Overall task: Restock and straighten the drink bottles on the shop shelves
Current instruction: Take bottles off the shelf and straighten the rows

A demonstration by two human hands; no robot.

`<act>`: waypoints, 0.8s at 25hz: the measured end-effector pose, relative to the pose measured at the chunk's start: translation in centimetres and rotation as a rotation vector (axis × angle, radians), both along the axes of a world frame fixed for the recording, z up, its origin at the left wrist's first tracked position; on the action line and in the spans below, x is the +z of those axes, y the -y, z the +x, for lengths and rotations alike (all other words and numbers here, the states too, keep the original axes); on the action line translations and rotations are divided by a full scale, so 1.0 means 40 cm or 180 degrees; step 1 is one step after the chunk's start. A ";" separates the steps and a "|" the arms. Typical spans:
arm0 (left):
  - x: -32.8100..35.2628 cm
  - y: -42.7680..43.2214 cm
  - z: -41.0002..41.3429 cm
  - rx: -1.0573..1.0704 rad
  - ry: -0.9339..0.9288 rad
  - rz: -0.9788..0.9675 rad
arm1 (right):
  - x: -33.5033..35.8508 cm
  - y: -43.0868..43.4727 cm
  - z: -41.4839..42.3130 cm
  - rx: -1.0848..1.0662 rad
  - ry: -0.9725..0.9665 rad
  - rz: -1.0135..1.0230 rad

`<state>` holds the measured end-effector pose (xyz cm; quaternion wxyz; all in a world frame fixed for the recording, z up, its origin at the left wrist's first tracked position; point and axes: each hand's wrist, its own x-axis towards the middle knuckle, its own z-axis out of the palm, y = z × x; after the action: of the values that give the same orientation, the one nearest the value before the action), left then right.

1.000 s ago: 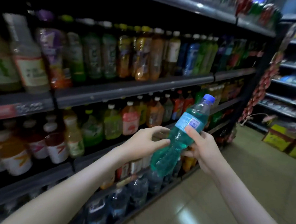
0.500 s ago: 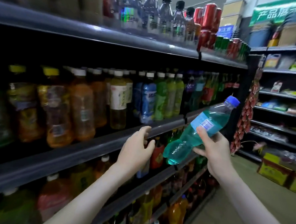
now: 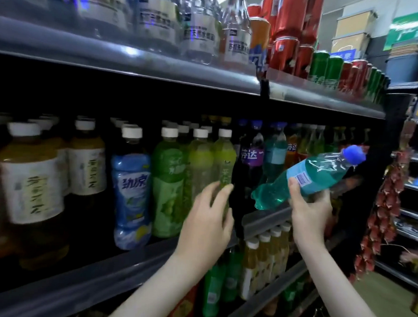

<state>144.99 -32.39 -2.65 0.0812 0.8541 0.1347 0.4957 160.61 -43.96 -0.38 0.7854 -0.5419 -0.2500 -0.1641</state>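
Thumb and fingers of the right hand (image 3: 311,219) clamp the turquoise soda bottle (image 3: 308,178), tilted before the middle shelf (image 3: 100,281); the left hand (image 3: 207,223) touches a green tea bottle (image 3: 223,159) there, grip unclear through blur.

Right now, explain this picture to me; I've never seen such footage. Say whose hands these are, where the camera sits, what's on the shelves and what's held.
No machine here: a person wears a camera on the head, looking down at their own bare hands. The right hand grips a teal soda bottle with a blue cap, tilted, off the shelf. The left hand touches a green tea bottle on the middle shelf; blur hides whether it grips. Alongside stand amber tea bottles and matching teal bottles; above, clear water bottles and red cans.
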 end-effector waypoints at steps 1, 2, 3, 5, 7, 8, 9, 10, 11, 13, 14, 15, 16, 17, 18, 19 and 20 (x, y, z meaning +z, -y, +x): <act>0.002 0.011 0.052 -0.0100 0.0016 -0.0041 | -0.002 -0.004 0.026 0.0000 0.0059 0.0012; 0.006 0.019 0.109 -0.0205 0.0009 -0.0107 | -0.006 -0.006 0.055 -0.0036 0.0117 0.0033; 0.010 0.027 0.160 -0.0285 -0.0031 -0.0202 | -0.011 -0.004 0.081 -0.0060 0.0152 0.0052; 0.020 0.026 0.249 -0.0267 -0.0119 -0.0376 | -0.010 -0.005 0.141 0.0028 0.0150 0.0047; 0.029 0.017 0.320 -0.0130 -0.0121 -0.0434 | -0.003 -0.005 0.207 0.0281 0.0085 0.0049; 0.033 0.010 0.347 -0.0057 -0.0086 -0.0428 | 0.001 -0.008 0.236 0.0390 0.0083 0.0045; 0.038 0.004 0.369 0.0025 -0.0082 -0.0451 | 0.007 -0.012 0.262 0.0481 0.0108 0.0033; 0.041 -0.002 0.393 0.0119 -0.0098 -0.0499 | 0.012 -0.016 0.289 0.0575 0.0143 0.0030; 0.042 -0.005 0.418 0.0237 -0.0084 -0.0555 | 0.019 -0.017 0.314 0.0702 0.0155 0.0049; 0.045 0.006 0.468 0.0523 0.0062 -0.0665 | 0.034 -0.012 0.371 0.1067 0.0099 0.0025; 0.046 0.012 0.489 0.0652 0.0150 -0.0632 | 0.042 -0.008 0.399 0.1207 0.0096 -0.0010; 0.045 0.018 0.509 0.0787 0.0210 -0.0554 | 0.050 -0.001 0.427 0.1315 0.0139 -0.0059; 0.040 0.024 0.526 0.0917 0.0244 -0.0479 | 0.056 0.008 0.454 0.1397 0.0181 -0.0100; 0.035 0.030 0.547 0.1050 0.0264 -0.0429 | 0.063 0.021 0.484 0.1460 0.0212 -0.0124; 0.031 0.031 0.564 0.1186 0.0291 -0.0408 | 0.068 0.033 0.513 0.1492 0.0251 -0.0135; 0.028 0.029 0.578 0.1352 0.0333 -0.0396 | 0.073 0.044 0.543 0.1506 0.0294 -0.0150; 0.024 0.029 0.590 0.1534 0.0379 -0.0346 | 0.077 0.053 0.570 0.1492 0.0322 -0.0160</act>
<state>168.60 -33.54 -1.71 0.0142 0.7610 0.3559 0.5422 183.42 -46.09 2.68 0.7748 -0.4796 -0.4119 0.0020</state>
